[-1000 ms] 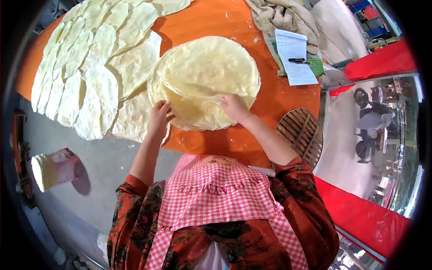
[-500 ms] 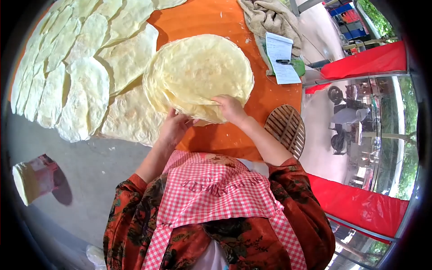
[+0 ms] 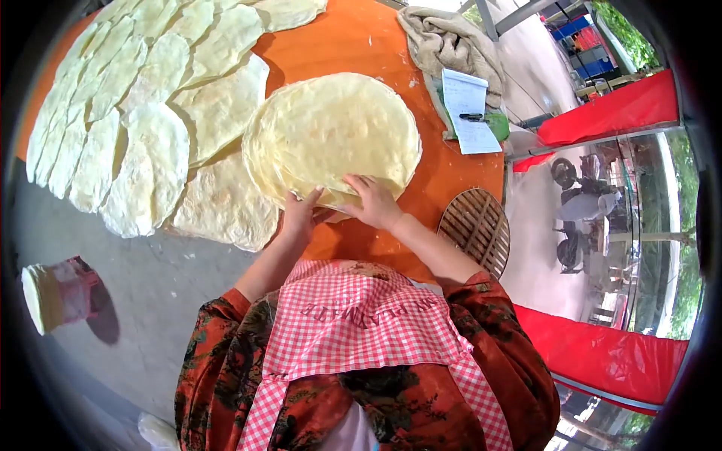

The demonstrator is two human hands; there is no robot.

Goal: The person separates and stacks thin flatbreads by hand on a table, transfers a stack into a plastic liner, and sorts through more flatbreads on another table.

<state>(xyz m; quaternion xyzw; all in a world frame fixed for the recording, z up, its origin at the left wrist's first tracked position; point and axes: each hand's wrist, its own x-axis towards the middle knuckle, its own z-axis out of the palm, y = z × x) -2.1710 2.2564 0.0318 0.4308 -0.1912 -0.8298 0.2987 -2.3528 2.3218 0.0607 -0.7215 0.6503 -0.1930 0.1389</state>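
Note:
A stack of thin round flatbreads [image 3: 338, 124] lies on the orange table in front of me. At its near edge my left hand [image 3: 302, 214] has its thumb and fingers closed on the rim of the flatbreads; some of its fingertips are hidden beneath. Just to the right, my right hand [image 3: 374, 204] rests on the near part of the top flatbread with its fingers stretched out. The two hands are close together but apart. Folds and loose layers show along the stack's left edge.
Overlapping flatbread sheets [image 3: 154, 161] cover the table's left side. To the right are a round slatted rack [image 3: 475, 231], a notepad [image 3: 464, 94] with a pen [image 3: 472, 117] and a crumpled cloth [image 3: 451, 45]. A bucket [image 3: 60, 293] stands on the floor at left.
My right hand has let go of the lifted flatbread edge and moved down and nearer. That edge now lies flatter on the stack. My left hand has shifted slightly right.

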